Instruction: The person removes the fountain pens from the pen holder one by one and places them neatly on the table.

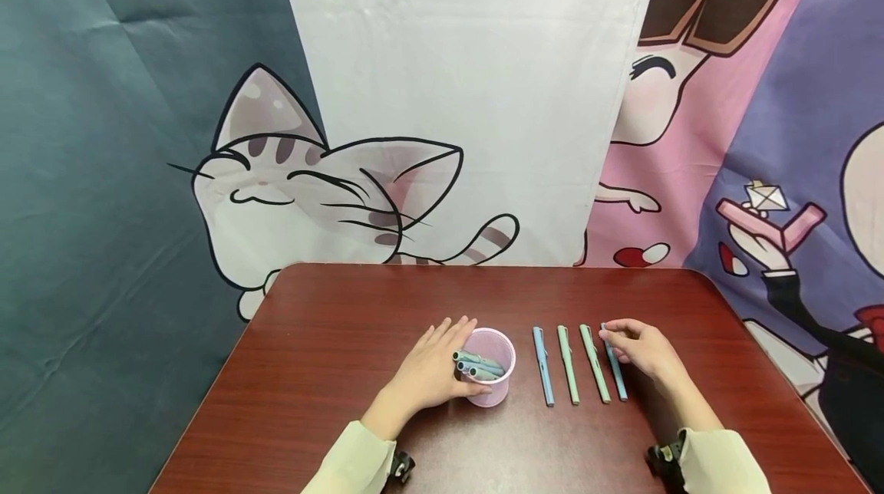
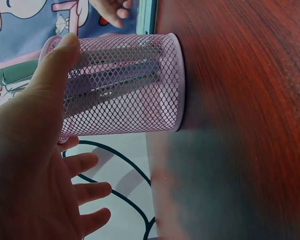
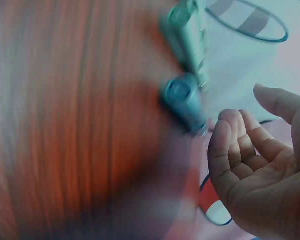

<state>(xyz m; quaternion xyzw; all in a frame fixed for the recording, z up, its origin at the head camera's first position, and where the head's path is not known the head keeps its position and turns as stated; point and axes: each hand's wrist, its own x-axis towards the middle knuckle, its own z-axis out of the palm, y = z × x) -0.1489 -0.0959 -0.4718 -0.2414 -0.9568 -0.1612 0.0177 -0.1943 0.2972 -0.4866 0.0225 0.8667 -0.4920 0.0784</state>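
Observation:
A pink mesh pen cup (image 1: 492, 398) stands on the table with several capped pens (image 1: 479, 366) leaning inside. My left hand (image 1: 431, 367) holds it from the left, thumb across its near side; in the left wrist view the other fingers spread beyond it. To the cup's right lie a light blue pen (image 1: 543, 367), two green pens (image 1: 568, 365) (image 1: 595, 365) and a darker blue pen (image 1: 615, 371) in a row. My right hand (image 1: 642, 348) hovers at the far end of the darker blue pen. The right wrist view shows its thumb and bent fingers apart, holding nothing.
The brown wooden table (image 1: 331, 417) has its far edge against a hanging cloth (image 1: 470, 95) printed with cartoon figures. Dark camera straps sit at both wrists, below light sleeves (image 1: 721, 463).

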